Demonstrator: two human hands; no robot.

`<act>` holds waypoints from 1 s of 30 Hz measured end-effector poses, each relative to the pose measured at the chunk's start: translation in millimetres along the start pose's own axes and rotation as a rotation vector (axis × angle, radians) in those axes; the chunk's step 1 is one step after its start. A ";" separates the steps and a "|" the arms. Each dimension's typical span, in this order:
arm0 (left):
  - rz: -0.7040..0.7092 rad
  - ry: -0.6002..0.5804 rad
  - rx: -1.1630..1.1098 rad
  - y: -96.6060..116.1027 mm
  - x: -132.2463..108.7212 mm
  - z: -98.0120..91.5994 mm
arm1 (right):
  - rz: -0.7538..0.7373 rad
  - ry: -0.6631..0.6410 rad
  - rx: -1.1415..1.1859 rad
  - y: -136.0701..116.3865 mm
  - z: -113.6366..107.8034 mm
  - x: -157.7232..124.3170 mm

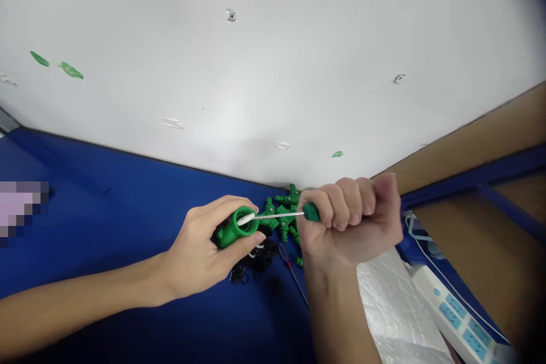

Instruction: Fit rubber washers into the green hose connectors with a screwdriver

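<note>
A green plastic pipe fitting (232,228) sits in our left hand (200,244), fingers (230,202) curled around it, above the blue table (85,227). Our right hand (345,219) grips a green-handled screwdriver (294,214) in closed fingers, its shaft meeting a white piece (246,218) at the fitting's mouth. More green fittings (288,199) lie just behind.

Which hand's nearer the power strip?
Right hand, gripping a green-handled screwdriver, sits up and left of the power strip without touching it. Left hand is farther off, wrapped around a green pipe fitting.
</note>
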State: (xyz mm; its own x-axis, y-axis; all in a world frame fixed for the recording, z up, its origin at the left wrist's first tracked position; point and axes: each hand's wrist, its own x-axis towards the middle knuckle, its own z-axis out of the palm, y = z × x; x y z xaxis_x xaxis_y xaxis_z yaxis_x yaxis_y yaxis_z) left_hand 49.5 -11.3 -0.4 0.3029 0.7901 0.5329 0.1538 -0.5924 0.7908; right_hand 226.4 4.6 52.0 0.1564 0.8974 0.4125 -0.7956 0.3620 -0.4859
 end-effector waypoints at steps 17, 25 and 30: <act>-0.076 -0.089 -0.046 4.4 1.8 -0.1 | 0.183 0.074 0.430 10.5 -6.7 -5.1; -0.174 -0.202 0.085 -2.4 23.1 -24.6 | 0.177 -0.063 0.144 -31.3 -35.4 11.0; -0.219 -0.181 0.022 -1.0 33.9 -38.4 | 0.391 0.066 -0.407 -9.2 -62.9 16.4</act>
State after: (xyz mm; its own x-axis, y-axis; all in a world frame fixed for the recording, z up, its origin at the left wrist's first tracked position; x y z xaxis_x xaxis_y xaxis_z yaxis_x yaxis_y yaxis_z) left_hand 23.4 22.1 28.4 0.4228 0.8598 0.2862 0.2542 -0.4157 0.8733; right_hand 273.1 31.8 14.8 -0.0576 0.9934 0.0994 -0.5136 0.0559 -0.8562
